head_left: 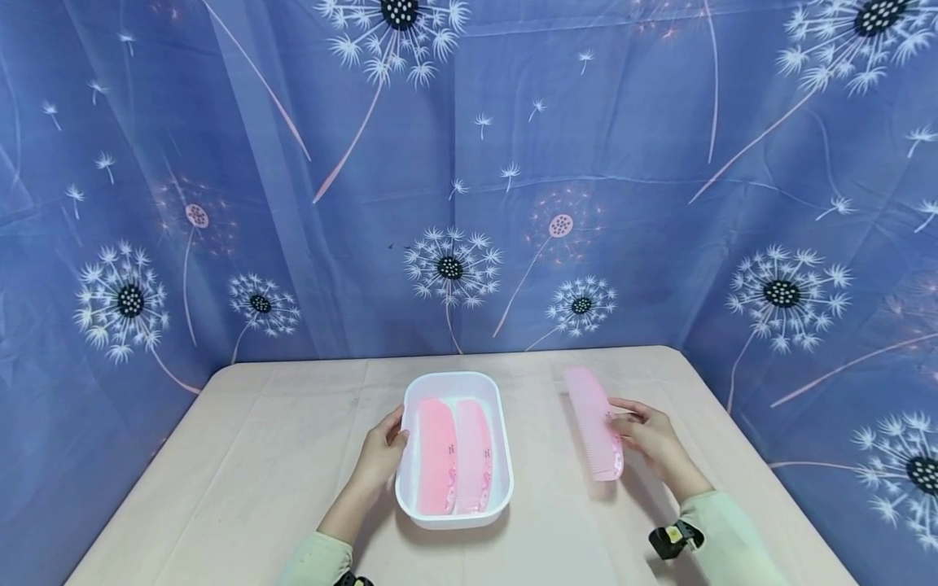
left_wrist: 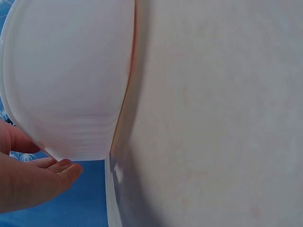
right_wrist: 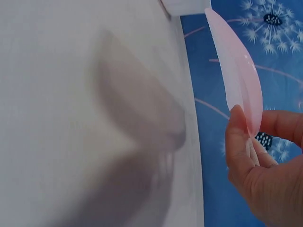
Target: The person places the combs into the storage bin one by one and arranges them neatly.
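A white plastic tub (head_left: 454, 522) stands on the table, and my left hand (head_left: 381, 456) grips its left side, thumb and fingers at the rim. Side by side in the tub lie a darker pink comb (head_left: 434, 456) and a paler pink comb (head_left: 471, 456). To the right, my right hand (head_left: 652, 443) pinches another pale pink comb (head_left: 590, 419) by its curved back edge, its teeth facing left toward the tub. In the right wrist view that comb (right_wrist: 248, 75) is held between thumb and fingers above the table, its shadow falling on the cloth.
A pale cloth covers the table (head_left: 278, 472). Blue curtains (head_left: 513, 317) with a dandelion print hang behind the table and along both sides. A black wrist camera (head_left: 672, 537) sits at the right sleeve's cuff.
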Action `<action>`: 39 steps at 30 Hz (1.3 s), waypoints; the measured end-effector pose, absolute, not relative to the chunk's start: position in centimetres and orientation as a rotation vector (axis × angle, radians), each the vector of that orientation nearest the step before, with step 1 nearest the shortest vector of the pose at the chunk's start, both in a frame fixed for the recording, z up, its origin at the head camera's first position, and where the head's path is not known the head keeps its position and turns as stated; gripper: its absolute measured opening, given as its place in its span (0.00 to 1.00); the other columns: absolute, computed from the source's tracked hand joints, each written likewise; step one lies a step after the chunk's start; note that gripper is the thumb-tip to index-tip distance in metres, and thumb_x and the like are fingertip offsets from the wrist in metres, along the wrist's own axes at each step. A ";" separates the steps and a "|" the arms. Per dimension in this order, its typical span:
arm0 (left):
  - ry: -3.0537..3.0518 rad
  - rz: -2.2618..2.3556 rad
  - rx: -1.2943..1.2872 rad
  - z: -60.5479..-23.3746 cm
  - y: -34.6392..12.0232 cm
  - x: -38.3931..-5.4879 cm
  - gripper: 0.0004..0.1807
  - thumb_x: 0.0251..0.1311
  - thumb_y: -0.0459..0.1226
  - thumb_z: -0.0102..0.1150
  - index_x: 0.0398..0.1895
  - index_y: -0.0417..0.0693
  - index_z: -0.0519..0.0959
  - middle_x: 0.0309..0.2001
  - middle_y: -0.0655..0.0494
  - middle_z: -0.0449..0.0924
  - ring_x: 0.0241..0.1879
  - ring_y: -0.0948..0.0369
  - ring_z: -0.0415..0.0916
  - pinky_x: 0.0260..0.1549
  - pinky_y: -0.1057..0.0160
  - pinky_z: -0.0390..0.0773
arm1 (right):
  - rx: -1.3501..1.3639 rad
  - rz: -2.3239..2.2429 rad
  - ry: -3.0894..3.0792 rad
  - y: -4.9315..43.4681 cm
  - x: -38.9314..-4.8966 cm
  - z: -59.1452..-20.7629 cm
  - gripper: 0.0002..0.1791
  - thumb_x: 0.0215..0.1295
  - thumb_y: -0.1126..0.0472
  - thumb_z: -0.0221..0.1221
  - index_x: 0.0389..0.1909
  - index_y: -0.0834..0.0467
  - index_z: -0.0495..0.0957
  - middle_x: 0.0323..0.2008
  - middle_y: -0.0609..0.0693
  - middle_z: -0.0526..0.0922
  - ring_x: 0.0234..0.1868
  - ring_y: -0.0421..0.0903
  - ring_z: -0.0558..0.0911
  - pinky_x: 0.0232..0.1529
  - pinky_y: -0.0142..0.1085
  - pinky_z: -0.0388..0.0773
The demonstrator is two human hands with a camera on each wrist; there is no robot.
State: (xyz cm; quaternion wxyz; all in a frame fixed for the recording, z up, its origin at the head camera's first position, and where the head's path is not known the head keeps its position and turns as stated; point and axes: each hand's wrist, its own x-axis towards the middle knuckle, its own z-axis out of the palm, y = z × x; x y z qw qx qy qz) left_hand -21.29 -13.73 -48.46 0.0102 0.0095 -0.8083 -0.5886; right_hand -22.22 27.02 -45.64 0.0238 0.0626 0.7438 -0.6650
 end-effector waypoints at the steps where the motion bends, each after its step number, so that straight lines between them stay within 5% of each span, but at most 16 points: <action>1: -2.525 -1.836 0.027 -48.4 -13.7 -21.3 0.28 0.67 0.27 0.44 0.70 0.33 0.57 0.68 0.33 0.60 0.66 0.40 0.61 0.65 0.49 0.65 | 0.178 -2.064 2.294 26.8 -22.2 -45.6 0.30 0.60 0.73 0.57 0.63 0.76 0.62 0.31 0.43 0.81 0.33 0.33 0.79 0.36 0.25 0.81; 39: -2.533 -1.811 0.048 -48.4 -13.7 -21.2 0.27 0.68 0.27 0.45 0.70 0.33 0.58 0.68 0.34 0.60 0.66 0.41 0.61 0.65 0.49 0.65 | 0.009 -2.160 2.101 16.7 -22.3 -44.4 0.28 0.54 0.78 0.55 0.58 0.75 0.65 0.34 0.53 0.77 0.33 0.39 0.78 0.34 0.29 0.83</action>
